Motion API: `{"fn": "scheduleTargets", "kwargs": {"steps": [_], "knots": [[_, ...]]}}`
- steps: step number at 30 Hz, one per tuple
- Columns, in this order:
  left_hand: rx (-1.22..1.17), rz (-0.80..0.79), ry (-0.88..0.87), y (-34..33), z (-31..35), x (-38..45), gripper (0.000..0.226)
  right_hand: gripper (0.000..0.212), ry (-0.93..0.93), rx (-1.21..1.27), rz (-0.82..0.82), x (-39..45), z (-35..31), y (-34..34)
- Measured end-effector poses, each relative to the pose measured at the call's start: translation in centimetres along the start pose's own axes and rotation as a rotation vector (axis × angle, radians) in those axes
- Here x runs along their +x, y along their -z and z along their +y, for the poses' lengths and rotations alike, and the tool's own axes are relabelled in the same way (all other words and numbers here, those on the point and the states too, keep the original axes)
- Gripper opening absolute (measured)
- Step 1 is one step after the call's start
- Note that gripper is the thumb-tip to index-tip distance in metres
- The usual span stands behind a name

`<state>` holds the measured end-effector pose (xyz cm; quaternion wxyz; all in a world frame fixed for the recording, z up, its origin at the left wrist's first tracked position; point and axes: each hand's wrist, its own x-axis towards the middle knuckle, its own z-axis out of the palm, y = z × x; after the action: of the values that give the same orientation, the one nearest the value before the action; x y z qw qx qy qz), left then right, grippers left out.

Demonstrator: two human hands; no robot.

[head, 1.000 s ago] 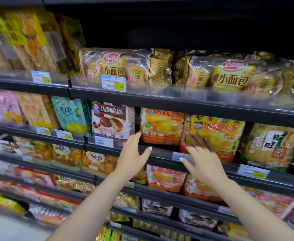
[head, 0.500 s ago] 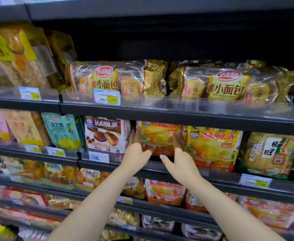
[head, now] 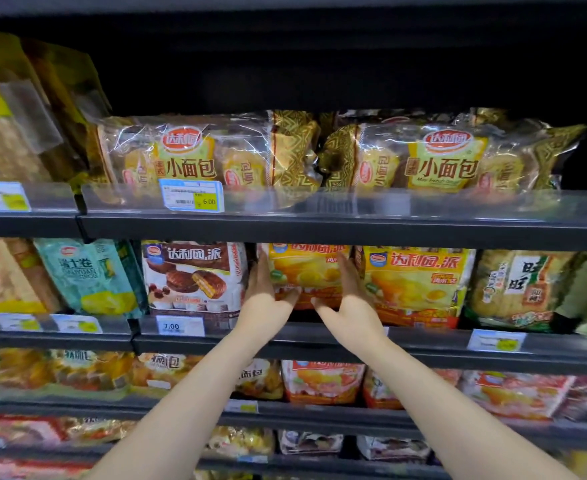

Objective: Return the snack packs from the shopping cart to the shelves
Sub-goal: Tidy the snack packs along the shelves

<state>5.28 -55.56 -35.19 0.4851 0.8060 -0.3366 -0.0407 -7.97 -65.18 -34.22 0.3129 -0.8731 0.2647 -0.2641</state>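
A yellow-orange snack pack (head: 307, 273) stands upright on the second shelf (head: 423, 344), between a brown chocolate pie pack (head: 195, 277) and a matching yellow pack (head: 418, 284). My left hand (head: 262, 297) lies flat against its left side with fingers straight. My right hand (head: 349, 301) presses its right side the same way. Both thumbs point inward along the pack's lower front. The pack's top edge is hidden behind the shelf above.
The upper shelf (head: 320, 226) holds two clear bags of small breads (head: 195, 157) behind a plastic lip with a price tag (head: 191, 195). Green and tan packs (head: 84, 275) fill the left; a rice cracker bag (head: 520, 289) sits right. Lower shelves are packed with snacks.
Both hands have reached forward from in front of the shelf edge to either side of the yellow-orange pack, and the view has moved closer to the shelves.
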Motion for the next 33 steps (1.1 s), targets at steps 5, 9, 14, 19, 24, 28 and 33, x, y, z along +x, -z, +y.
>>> {"fn": "scheduleTargets", "kwargs": {"steps": [5, 9, 14, 19, 24, 28, 33], "knots": [[-0.021, -0.001, -0.009, 0.6, 0.7, -0.3, 0.085, 0.078, 0.075, 0.086, 0.021, -0.9, 0.2, 0.4], [0.109, -0.046, 0.009, 1.7, 0.8, -0.7, 0.071, 0.064, 0.047, 0.154, 0.014, -1.9, 0.8, 0.9], [0.305, -0.024, -0.055, 2.4, 0.6, -2.9, 0.089, 0.066, 0.049, 0.052, 0.014, -2.8, 1.2, 1.1], [0.344, -0.022, -0.096, 2.7, 0.6, -3.9, 0.09, 0.068, 0.06, 0.03, 0.015, -3.4, 0.7, 1.3], [0.305, -0.013, -0.086, 3.3, 0.9, -5.2, 0.07, 0.06, 0.03, -0.032, 0.034, -4.4, 0.6, 2.0], [0.245, -0.042, -0.183, 3.8, 2.1, -6.1, 0.067, 0.059, -0.005, -0.121, 0.086, -5.7, 1.4, 3.2], [0.117, -0.206, -0.283, 2.8, 4.1, -7.4, 0.073, 0.06, -0.069, -0.148, 0.194, -7.7, 4.0, 6.0]]}}
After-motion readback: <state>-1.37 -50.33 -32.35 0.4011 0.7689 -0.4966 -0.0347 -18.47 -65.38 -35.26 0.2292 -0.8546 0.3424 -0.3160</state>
